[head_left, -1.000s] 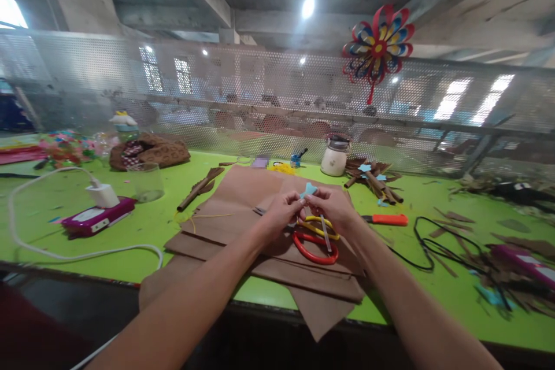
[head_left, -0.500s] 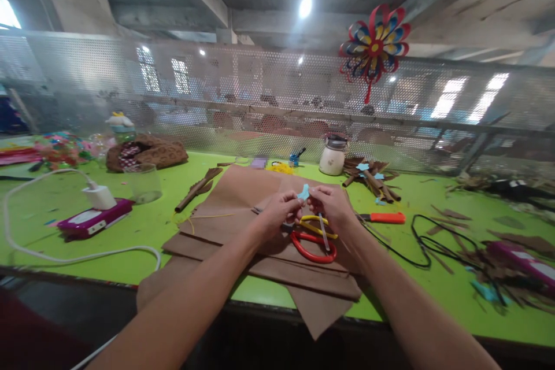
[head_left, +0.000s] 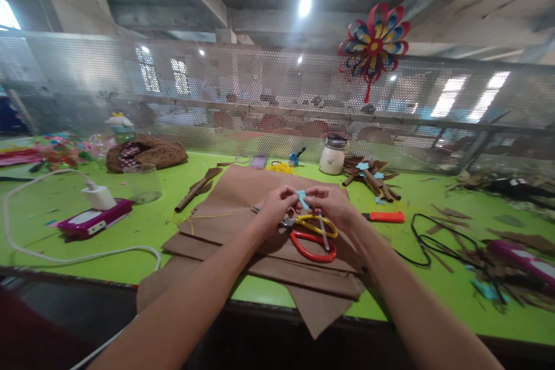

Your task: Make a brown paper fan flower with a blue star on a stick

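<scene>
A small light-blue paper piece (head_left: 302,199) is pinched between the fingertips of my left hand (head_left: 280,203) and my right hand (head_left: 328,203). Both hands are closed on it, just above a stack of brown paper sheets (head_left: 243,191). Under and in front of my hands lies a pair of scissors (head_left: 313,255) with one red and one yellow handle loop; my left hand partly covers its blades. A thin whitish stick (head_left: 324,234) slants down from below my right hand across the handles. I cannot make out whether that hand holds it.
Left on the green table (head_left: 225,295) are a purple power strip (head_left: 95,218), a clear cup (head_left: 144,185) and a brown paper roll (head_left: 197,189). A white jar (head_left: 332,157), brown rolls with blue flowers (head_left: 376,176), an orange-handled tool (head_left: 387,217) and a black cable (head_left: 422,243) lie right.
The light-blue paper has turned and sits slightly lower between my fingertips. My right hand's fingers have shifted left, toward my left hand. More of the scissors' yellow handle shows.
</scene>
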`<state>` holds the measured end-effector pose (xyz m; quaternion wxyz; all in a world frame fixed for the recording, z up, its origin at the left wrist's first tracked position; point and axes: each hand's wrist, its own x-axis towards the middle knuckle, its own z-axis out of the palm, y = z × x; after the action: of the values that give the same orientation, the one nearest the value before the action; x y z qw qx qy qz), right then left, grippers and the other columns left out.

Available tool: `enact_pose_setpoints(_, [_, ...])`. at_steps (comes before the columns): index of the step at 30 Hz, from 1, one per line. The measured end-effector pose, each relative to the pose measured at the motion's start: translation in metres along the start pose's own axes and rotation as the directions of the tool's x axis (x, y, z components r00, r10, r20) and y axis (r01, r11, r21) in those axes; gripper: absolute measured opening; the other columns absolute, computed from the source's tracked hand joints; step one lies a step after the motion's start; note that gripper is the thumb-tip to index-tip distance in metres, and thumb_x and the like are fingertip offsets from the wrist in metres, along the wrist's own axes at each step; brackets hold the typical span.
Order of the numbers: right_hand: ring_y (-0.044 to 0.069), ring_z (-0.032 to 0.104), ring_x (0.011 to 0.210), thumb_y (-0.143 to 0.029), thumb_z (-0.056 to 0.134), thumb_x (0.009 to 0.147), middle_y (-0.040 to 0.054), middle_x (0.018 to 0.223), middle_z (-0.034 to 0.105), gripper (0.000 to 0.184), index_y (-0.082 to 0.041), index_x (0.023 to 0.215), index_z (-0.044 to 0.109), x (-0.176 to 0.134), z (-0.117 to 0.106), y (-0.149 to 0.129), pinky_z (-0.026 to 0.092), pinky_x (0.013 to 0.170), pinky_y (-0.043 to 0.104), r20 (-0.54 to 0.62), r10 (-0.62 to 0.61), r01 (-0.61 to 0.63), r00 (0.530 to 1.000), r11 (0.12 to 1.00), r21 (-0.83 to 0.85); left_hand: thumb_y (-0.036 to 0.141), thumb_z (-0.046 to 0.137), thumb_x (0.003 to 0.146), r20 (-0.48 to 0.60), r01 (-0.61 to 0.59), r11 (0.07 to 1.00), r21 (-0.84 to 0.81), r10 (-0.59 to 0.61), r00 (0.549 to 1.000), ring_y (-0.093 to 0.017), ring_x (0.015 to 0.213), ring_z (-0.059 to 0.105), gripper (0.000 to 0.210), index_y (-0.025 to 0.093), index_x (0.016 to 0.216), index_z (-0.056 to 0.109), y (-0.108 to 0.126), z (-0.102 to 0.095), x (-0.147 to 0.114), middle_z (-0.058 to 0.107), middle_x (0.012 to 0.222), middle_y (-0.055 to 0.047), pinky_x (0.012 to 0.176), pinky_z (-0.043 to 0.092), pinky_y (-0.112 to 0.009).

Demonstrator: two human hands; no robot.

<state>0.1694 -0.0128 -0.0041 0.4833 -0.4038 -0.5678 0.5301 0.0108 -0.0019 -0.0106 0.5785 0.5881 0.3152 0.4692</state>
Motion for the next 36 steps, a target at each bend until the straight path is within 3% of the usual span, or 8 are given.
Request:
enact_pose_setpoints(10, [0.009, 0.051, 0.052, -0.031, 0.069, 0.063, 0.0033, 0.067, 0.065, 0.028, -0.013, 0.085, 0.069, 0.002, 0.000, 0.006, 0.038, 0.051, 0.023, 0.008, -0.192, 0.192, 0.981, 0.981, -0.036, 0.030, 0.060, 0.072, 0.104, -0.019, 0.989, -0.147, 0.034, 0.994, -0.011, 0.060, 0.056, 0.019, 0.013, 0.075, 0.052, -0.005, -0.004, 0.000, 0.059, 0.065, -0.003, 0.051, 0.039, -0.020])
enact_pose_setpoints(20, [0.010, 0.049, 0.050, -0.036, 0.066, 0.064, 0.0032, 0.062, 0.063, 0.031, -0.012, 0.084, 0.070, -0.001, 0.005, 0.002, 0.039, 0.048, 0.023, -0.038, -0.229, 0.221, 0.973, 0.964, -0.146, 0.030, 0.062, 0.070, 0.103, -0.018, 0.985, -0.173, 0.036, 0.994, -0.010, 0.057, 0.055, 0.020, 0.013, 0.073, 0.052, -0.001, -0.004, -0.001, 0.059, 0.065, -0.003, 0.052, 0.039, -0.021])
enact_pose_setpoints(24, [0.012, 0.051, 0.052, -0.032, 0.064, 0.067, 0.0023, 0.060, 0.063, 0.022, -0.015, 0.079, 0.071, 0.001, 0.009, 0.003, 0.042, 0.051, 0.025, -0.056, -0.359, 0.326, 0.932, 0.895, -0.304, 0.030, 0.061, 0.070, 0.086, -0.015, 0.987, -0.158, 0.028, 0.996, -0.011, 0.057, 0.056, 0.019, 0.013, 0.072, 0.052, -0.004, -0.005, 0.000, 0.059, 0.064, -0.003, 0.052, 0.039, -0.021])
enact_pose_setpoints(29, [0.017, 0.059, 0.062, -0.029, 0.060, 0.071, 0.0029, 0.067, 0.067, 0.017, -0.021, 0.081, 0.072, 0.003, 0.013, 0.007, 0.047, 0.060, 0.029, -0.028, -0.515, 0.467, 0.857, 0.797, -0.385, 0.028, 0.059, 0.071, 0.083, -0.025, 0.989, -0.145, 0.037, 0.996, -0.011, 0.057, 0.056, 0.016, 0.014, 0.071, 0.052, -0.004, -0.006, 0.001, 0.059, 0.062, -0.003, 0.053, 0.040, -0.021])
enact_pose_setpoints(33, [0.018, 0.060, 0.064, -0.026, 0.060, 0.072, 0.0034, 0.070, 0.068, 0.016, -0.022, 0.081, 0.072, 0.000, 0.013, 0.004, 0.047, 0.061, 0.029, -0.010, -0.584, 0.523, 0.812, 0.735, -0.432, 0.027, 0.057, 0.072, 0.096, -0.040, 0.988, -0.151, 0.055, 0.994, -0.011, 0.057, 0.056, 0.014, 0.014, 0.070, 0.052, 0.000, -0.006, -0.001, 0.059, 0.062, -0.002, 0.054, 0.040, -0.021])
enact_pose_setpoints(36, [0.018, 0.061, 0.066, -0.026, 0.060, 0.072, 0.0049, 0.073, 0.069, 0.015, -0.021, 0.081, 0.072, -0.002, 0.011, 0.001, 0.048, 0.063, 0.030, 0.007, -0.584, 0.531, 0.812, 0.733, -0.425, 0.026, 0.057, 0.071, 0.102, -0.040, 0.987, -0.154, 0.056, 0.993, -0.011, 0.058, 0.056, 0.013, 0.014, 0.071, 0.052, 0.003, -0.007, -0.002, 0.059, 0.062, -0.003, 0.055, 0.040, -0.022])
